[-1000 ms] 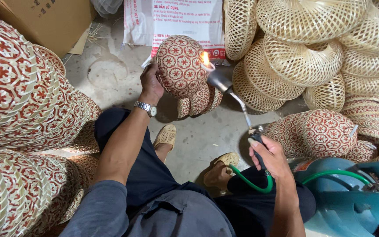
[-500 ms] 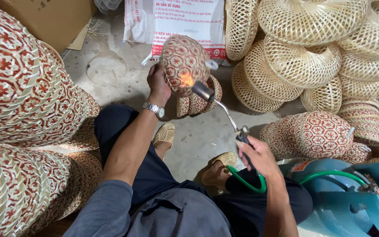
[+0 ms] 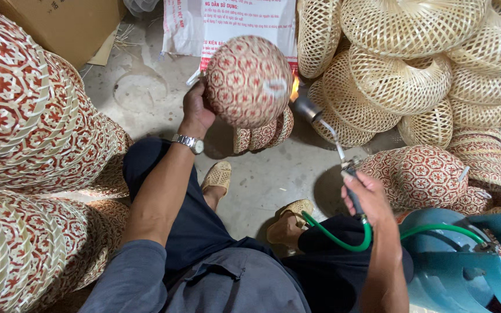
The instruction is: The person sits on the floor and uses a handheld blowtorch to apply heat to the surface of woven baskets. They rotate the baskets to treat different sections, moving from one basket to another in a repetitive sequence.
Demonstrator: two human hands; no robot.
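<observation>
1. The left hand point(image 3: 195, 110) grips a round red-and-white patterned basket point(image 3: 248, 81) by its left edge, fingers closed on it, and holds it up off the floor so its right side faces the flame.
2. The right hand point(image 3: 366, 200) is wrapped shut around the handle of a torch point(image 3: 326, 124); the long neck keeps the hand well away from the flame point(image 3: 294, 88), which licks the basket's right side.
3. A green hose point(image 3: 343, 240) runs from the handle to a blue gas tank point(image 3: 465, 266) near right.
4. More patterned baskets point(image 3: 30, 127) are stacked on the left; plain woven baskets point(image 3: 413, 58) pile up far right, apart from them.
5. A cardboard box point(image 3: 65, 23) and a printed sack point(image 3: 233, 23) lie at the far side.
</observation>
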